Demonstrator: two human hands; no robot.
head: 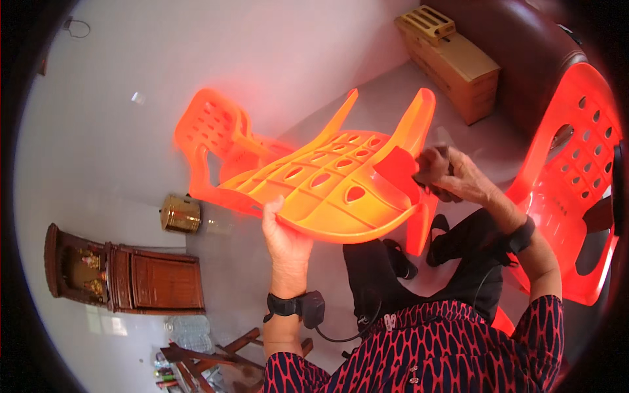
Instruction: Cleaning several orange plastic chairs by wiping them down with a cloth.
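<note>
An orange plastic chair (pixel 314 196) is tipped over in front of me. The ribbed underside of its seat, pierced by teardrop-shaped holes, faces me, and some of its legs point away to the upper right. My left hand (pixel 287 236) grips the near rim of the seat, thumb on the ribbed face. In my right hand (pixel 459 172) is a bunched dark cloth (pixel 432 169), blurred, close beside a chair leg (pixel 417 118). A slotted orange backrest (pixel 209 120) shows at the far left of the chair; whether it belongs to this same chair I cannot tell.
Another red-orange plastic chair (pixel 580 147) stands on my right, by a dark brown sofa (pixel 521 39). A cardboard box (pixel 452 69) lies near the wall. On the left are a gold-coloured pot (pixel 180 213), a carved wooden altar cabinet (pixel 167 282) and a wooden folding stand (pixel 221 356).
</note>
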